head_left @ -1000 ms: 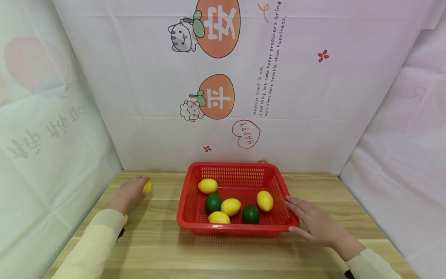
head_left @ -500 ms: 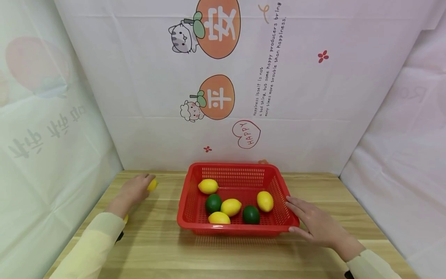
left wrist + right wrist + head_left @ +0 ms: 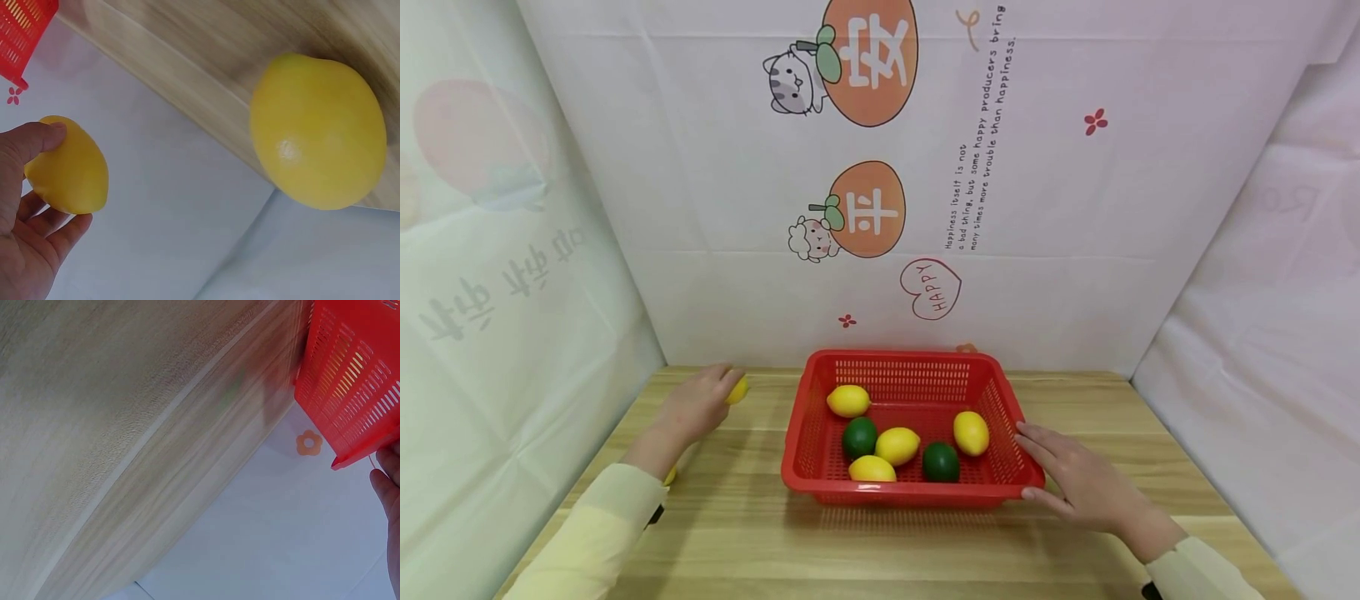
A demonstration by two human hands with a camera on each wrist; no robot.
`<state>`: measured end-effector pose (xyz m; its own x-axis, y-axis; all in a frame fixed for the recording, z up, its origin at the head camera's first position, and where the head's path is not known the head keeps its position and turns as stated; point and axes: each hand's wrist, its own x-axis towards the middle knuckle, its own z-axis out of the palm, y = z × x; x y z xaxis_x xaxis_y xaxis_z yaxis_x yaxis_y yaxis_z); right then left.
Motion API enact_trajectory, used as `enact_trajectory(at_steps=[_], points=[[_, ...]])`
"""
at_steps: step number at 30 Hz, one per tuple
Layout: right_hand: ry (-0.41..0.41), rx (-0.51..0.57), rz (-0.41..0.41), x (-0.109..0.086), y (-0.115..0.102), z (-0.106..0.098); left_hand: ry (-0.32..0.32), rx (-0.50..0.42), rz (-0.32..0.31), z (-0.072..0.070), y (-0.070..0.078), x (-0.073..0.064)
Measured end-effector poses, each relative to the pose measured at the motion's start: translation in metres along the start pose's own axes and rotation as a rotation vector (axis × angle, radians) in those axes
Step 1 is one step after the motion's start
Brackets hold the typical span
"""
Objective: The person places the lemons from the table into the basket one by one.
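Note:
My left hand [image 3: 696, 404] grips a yellow lemon [image 3: 70, 167] between thumb and fingers, left of the red basket [image 3: 906, 488]. Another lemon [image 3: 319, 131] lies on the table close to the left wrist; in the head view the forearm mostly covers it. My right hand [image 3: 1086, 483] rests at the basket's right side, fingers extended against the rim. Inside the basket are several lemons, such as one at the back left [image 3: 848, 401] and one at the right [image 3: 972, 433]. Two dark green fruits, one on the left [image 3: 859, 437] and one nearer the front [image 3: 941, 462], lie among them.
The wooden table [image 3: 737, 533] ends at a white printed cloth backdrop [image 3: 1037, 275] right behind the basket. White cloth walls stand on the left [image 3: 512, 275] and on the right [image 3: 1262, 333].
The left hand has shifted a little to the right and away from me with its lemon, toward the basket. My right hand and the basket have stayed in place.

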<state>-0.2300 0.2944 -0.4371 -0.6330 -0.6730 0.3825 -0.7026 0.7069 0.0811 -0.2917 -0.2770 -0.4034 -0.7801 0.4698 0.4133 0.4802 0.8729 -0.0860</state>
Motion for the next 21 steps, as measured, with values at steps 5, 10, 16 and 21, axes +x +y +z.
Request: enact_trajectory(at_steps=[5,10,16,21], points=[[-0.001,0.002,0.003,0.0,0.0,0.001,0.055,0.009,0.041,-0.002,0.003,0.001],[-0.004,0.005,0.007,0.0,0.0,0.001,0.085,0.024,0.072,-0.006,0.006,0.003],[-0.011,0.003,0.011,0.0,0.0,0.0,0.1,0.037,0.091,-0.01,0.012,0.007],[-0.019,-0.003,0.013,0.001,-0.001,-0.002,0.112,0.04,0.104,-0.015,0.017,0.011]])
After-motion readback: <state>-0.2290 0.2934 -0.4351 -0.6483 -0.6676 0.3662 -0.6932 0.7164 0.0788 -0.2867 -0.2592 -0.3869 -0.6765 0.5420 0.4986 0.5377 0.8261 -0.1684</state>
